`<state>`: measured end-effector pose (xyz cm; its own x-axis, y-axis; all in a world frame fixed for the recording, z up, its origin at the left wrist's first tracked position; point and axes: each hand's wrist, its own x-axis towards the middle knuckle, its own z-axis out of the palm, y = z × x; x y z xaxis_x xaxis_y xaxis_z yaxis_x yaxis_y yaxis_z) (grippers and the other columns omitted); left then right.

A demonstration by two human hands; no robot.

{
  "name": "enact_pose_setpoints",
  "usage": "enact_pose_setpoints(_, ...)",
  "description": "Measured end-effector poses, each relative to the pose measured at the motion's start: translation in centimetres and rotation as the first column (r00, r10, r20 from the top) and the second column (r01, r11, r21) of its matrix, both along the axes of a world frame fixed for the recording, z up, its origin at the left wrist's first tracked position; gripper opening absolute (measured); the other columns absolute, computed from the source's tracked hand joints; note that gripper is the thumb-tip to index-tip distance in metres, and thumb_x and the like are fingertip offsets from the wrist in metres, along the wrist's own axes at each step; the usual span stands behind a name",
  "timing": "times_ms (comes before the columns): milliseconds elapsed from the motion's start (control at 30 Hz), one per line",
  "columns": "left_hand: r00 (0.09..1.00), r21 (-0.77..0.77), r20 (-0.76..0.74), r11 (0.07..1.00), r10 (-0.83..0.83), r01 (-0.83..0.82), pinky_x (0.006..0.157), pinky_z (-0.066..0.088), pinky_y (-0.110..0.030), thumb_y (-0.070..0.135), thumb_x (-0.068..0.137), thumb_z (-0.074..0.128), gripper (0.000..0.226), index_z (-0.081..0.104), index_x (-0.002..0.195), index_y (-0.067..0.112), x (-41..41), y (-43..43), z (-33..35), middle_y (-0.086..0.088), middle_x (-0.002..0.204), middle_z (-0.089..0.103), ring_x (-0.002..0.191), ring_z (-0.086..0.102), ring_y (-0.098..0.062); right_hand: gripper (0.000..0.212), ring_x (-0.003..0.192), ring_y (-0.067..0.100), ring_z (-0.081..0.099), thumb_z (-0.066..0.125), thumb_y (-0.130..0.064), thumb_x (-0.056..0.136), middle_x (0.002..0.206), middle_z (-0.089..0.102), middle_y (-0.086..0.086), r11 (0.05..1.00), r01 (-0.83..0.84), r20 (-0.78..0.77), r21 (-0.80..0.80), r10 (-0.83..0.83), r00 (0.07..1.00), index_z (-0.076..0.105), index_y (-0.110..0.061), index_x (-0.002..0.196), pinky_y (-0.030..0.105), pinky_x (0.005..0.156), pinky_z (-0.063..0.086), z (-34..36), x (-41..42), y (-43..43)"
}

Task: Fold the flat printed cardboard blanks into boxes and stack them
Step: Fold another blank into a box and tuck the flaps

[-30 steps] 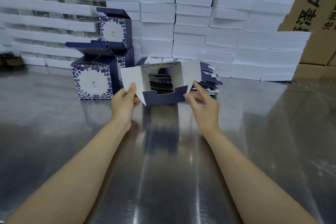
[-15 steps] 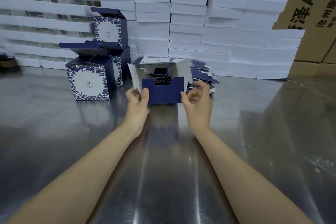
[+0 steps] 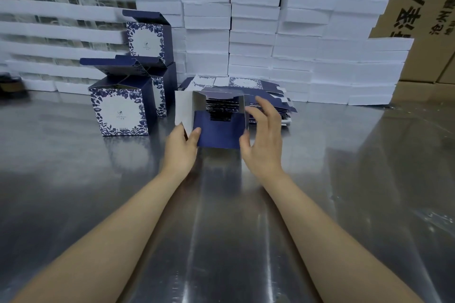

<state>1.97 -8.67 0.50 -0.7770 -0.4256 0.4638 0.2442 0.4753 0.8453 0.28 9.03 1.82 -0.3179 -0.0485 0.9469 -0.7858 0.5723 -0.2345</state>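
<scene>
Folding flaps | box is pinched at its left corner by left hand grip, seemingly for steadying | right hand grip is spread beside the right wall.

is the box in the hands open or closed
Open: the box shows its hollow inside above one raised blue flap.

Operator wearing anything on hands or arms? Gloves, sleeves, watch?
Nothing visible. The left hand and right hand are ungloved, with no rings showing. The left forearm and right forearm are bare down to the frame edge: no sleeves, watch, wristband or markings in view.
</scene>
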Motion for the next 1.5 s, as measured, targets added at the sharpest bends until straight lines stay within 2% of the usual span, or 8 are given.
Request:
enact_pose_setpoints(167, 0.989, -0.297, -0.116, 0.953, -0.093, 0.055, 0.043, 0.024, -0.018, 0.011, 0.095, 0.059, 0.046, 0.03, 0.061, 0.021, 1.0, 1.2, 0.5, 0.009, 0.051, 0.026, 0.046, 0.024, -0.008, 0.041, 0.136, 0.036, 0.035, 0.046, 0.014, 0.067, 0.144, 0.04, 0.019, 0.993, -0.057, 0.008, 0.101, 0.057, 0.998, 0.065, 0.003, 0.102, 0.052, 0.101, 0.04, 0.4, 0.2, 0.4)
enact_pose_setpoints(267, 0.981, -0.373, -0.164, 0.927, -0.104, 0.036, 0.046, 0.03, -0.009, 0.002, 0.094, 0.057, 0.014, 0.056, 0.084, -0.008, 1.5, 1.2, 0.8, 0.016, 0.056, 0.032, 0.047, 0.03, -0.005, 0.039, 0.126, 0.03, 0.046, 0.05, 0.003, 0.075, 0.146, 0.039, 0.015, 0.996, -0.088, 0.061, 0.015, 0.087, 0.994, 0.068, -0.001, 0.11, 0.042, 0.097, 0.044, 1.3, 0.7, 1.0)
enact_pose_setpoints(367, 0.984, -0.417, -0.022, 0.896, -0.179, 0.154, 0.074, 0.036, -0.01, -0.004, 0.097, 0.045, 0.052, 0.036, 0.147, 0.01, 1.4, 0.6, 0.9, 0.003, 0.096, 0.058, 0.082, 0.056, -0.012, 0.046, 0.112, 0.028, 0.05, 0.048, 0.001, 0.074, 0.148, 0.038, 0.012, 0.997, -0.075, 0.069, 0.028, 0.073, 0.995, 0.068, -0.006, 0.115, 0.039, 0.091, 0.046, 2.2, 1.4, 1.4)
enact_pose_setpoints(533, 0.947, -0.65, -0.01, 0.722, -0.322, 0.238, 0.102, 0.044, -0.041, 0.007, 0.097, 0.052, 0.089, -0.011, 0.149, 0.042, 1.5, 0.5, 0.8, -0.008, 0.158, 0.018, 0.132, 0.042, -0.029, 0.062, 0.123, 0.031, 0.045, 0.041, -0.001, 0.071, 0.152, 0.036, 0.011, 0.999, -0.02, 0.235, 0.041, 0.01, 0.972, 0.059, -0.011, 0.129, 0.049, 0.097, 0.043, 3.0, 2.3, 0.6)
enact_pose_setpoints(767, 0.987, -0.784, -0.071, 0.619, -0.144, 0.034, 0.056, 0.045, -0.033, -0.008, 0.078, 0.066, 0.108, 0.007, 0.15, 0.046, 1.7, -0.1, 1.2, -0.007, 0.141, 0.031, 0.122, 0.032, -0.022, 0.069, 0.123, 0.013, 0.041, 0.037, -0.002, 0.065, 0.14, 0.051, 0.0, 0.971, -0.231, 0.323, -0.058, 0.238, 0.916, 0.058, -0.021, 0.128, 0.04, 0.105, 0.033, 2.7, 1.6, 1.3)
enact_pose_setpoints(967, 0.989, -0.809, -0.06, 0.587, -0.136, 0.031, 0.062, 0.04, -0.028, 0.003, 0.083, 0.072, 0.08, 0.034, 0.149, 0.031, 2.1, 0.1, 1.2, -0.013, 0.139, 0.044, 0.119, 0.042, -0.025, 0.065, 0.139, 0.013, 0.035, 0.033, -0.011, 0.063, 0.144, 0.049, -0.001, 0.791, -0.341, 0.463, -0.507, 0.584, 0.666, 0.065, -0.004, 0.119, 0.033, 0.114, 0.026, 3.4, 1.3, 2.0)
enact_pose_setpoints(1133, 0.983, -0.82, -0.064, 0.57, -0.171, 0.046, 0.084, 0.051, -0.043, -0.003, 0.082, 0.072, 0.077, 0.04, 0.147, 0.023, 2.2, 0.5, 1.3, -0.02, 0.137, 0.047, 0.124, 0.047, -0.035, 0.056, 0.141, 0.011, 0.032, 0.021, 0.0, 0.078, 0.154, 0.036, -0.007, 0.436, -0.332, 0.302, -0.837, 0.872, 0.384, 0.065, 0.002, 0.113, 0.021, 0.108, 0.035, 3.5, 1.6, 2.1)
enact_pose_setpoints(1500, 0.975, -0.812, -0.105, 0.583, -0.196, 0.029, 0.075, 0.055, -0.041, -0.002, 0.08, 0.074, 0.073, 0.047, 0.143, 0.023, 2.4, 0.8, 1.4, -0.019, 0.134, 0.049, 0.114, 0.051, -0.034, 0.058, 0.133, 0.033, 0.045, 0.024, -0.004, 0.074, 0.145, 0.048, 0.013, 0.22, -0.234, 0.172, -0.947, 0.963, 0.208, 0.07, -0.003, 0.11, 0.046, 0.11, 0.039, 3.3, 0.7, 3.4)
